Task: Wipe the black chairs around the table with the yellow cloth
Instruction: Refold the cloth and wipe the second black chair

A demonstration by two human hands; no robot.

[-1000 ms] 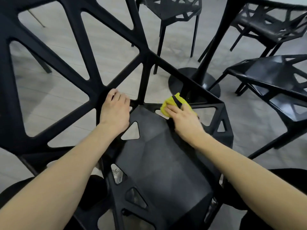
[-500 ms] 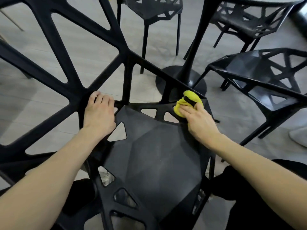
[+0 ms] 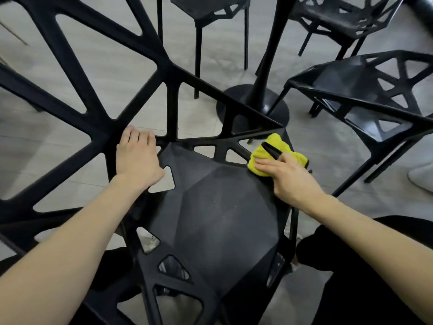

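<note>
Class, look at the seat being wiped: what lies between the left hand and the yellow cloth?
In the head view, only the black chair seat's rear edge, with triangular cut-outs, lies between the left hand and the yellow cloth.

Floor: pale grey wood-look floor (image 3: 112,73), seen through the holes, under and beyond the fingers.
White thing: soft white rounded thing (image 3: 421,178) on the floor, far right of the fingers, cut off by the edge.
</note>
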